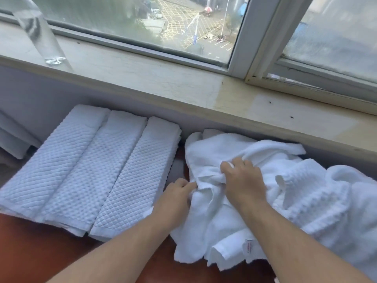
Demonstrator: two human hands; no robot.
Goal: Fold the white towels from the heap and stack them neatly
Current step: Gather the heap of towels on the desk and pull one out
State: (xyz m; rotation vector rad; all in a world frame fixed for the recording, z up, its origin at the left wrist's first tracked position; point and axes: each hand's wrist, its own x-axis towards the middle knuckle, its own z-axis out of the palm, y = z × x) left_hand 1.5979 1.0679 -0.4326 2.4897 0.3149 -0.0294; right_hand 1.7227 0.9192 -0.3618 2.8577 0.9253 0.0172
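A heap of crumpled white towels fills the right side of the reddish-brown table. On its near left part lies a smooth white towel with a small label at its lower edge. My left hand pinches a fold at this towel's left edge. My right hand grips a bunched fold of the same towel just to the right. Three folded white towels with a diamond weave lie side by side at the left.
A pale window sill runs across above the table, with a clear plastic bottle standing on it at the far left. The window frame rises behind. More white fabric sits at the left edge.
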